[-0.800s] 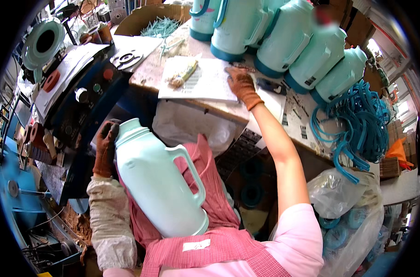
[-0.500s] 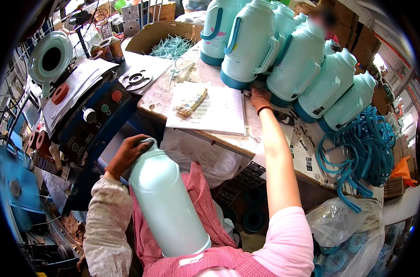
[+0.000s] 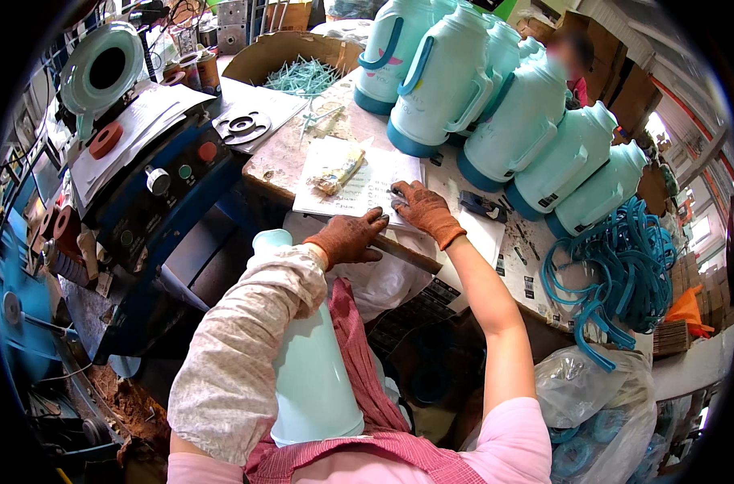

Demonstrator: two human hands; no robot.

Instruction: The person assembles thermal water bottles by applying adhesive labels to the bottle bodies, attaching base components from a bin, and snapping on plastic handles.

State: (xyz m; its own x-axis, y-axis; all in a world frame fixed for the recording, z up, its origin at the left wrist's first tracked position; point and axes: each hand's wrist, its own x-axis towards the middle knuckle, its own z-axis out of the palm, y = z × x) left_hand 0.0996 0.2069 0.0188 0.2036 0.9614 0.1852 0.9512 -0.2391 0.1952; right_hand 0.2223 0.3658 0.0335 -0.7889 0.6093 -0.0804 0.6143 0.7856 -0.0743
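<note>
A pale green flask shell [image 3: 318, 383] leans in my lap against the red checked apron, partly hidden behind my left forearm. My left hand [image 3: 347, 239], in a brown-stained glove, is off the shell and reaches across at the bench's front edge, thumb and fingers apart. Close by, my right hand [image 3: 423, 211], gloved too, rests over the right side of the sheets of paper [image 3: 318, 198], its fingers spread and slightly bent. Nothing shows in either hand. A small crumpled yellowish packet [image 3: 338, 173] lies on the paper.
Several pale green flasks [image 3: 439, 81] with handles stand along the back right. A dark tool [image 3: 484, 206] lies before them. Teal straps [image 3: 625, 266] are heaped at the right. At the left stands a machine's control panel [image 3: 169, 185]; a carton [image 3: 302, 48] holds thin pale strips.
My left hand has let go of the flask shell's neck and moved right to the bench edge. My right hand has drawn back from the flasks' bases onto the paper.
</note>
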